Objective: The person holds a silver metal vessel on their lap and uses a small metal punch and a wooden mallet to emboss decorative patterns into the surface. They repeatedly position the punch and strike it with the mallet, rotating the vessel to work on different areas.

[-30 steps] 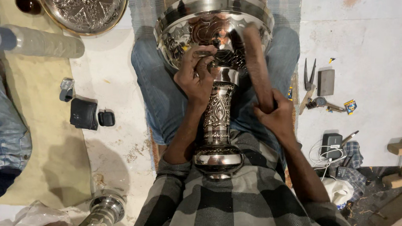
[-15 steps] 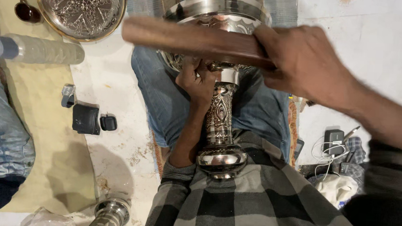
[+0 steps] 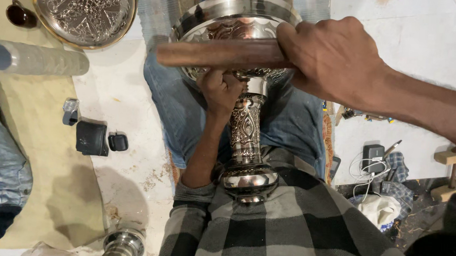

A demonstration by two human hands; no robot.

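- Head view, right hand: the grip is closed around one end of a brown wooden rod, which is held level across the front of the bowl. One second ago this hand lay low beside the stem with no rod raised; the rod has since been lifted to bowl height.
- Head view, left hand: the fingers are curled shut against the underside of the bowl, where it meets the stem. Whether a small tool is pinched there cannot be told. Its position is unchanged over the last second.
- Head view, metal vase: an embossed silver piece is laid along the lap, its foot pressed against the checked shirt and its wide bowl pointed away over the blue jeans.
- Judgement: with the rod raised over the steadied bowl, a striking stroke appears to be under way.
- Head view, surroundings: an embossed round tray lies on the floor at upper left, a clear plastic bottle below it, and a second metal piece near the bottom edge.
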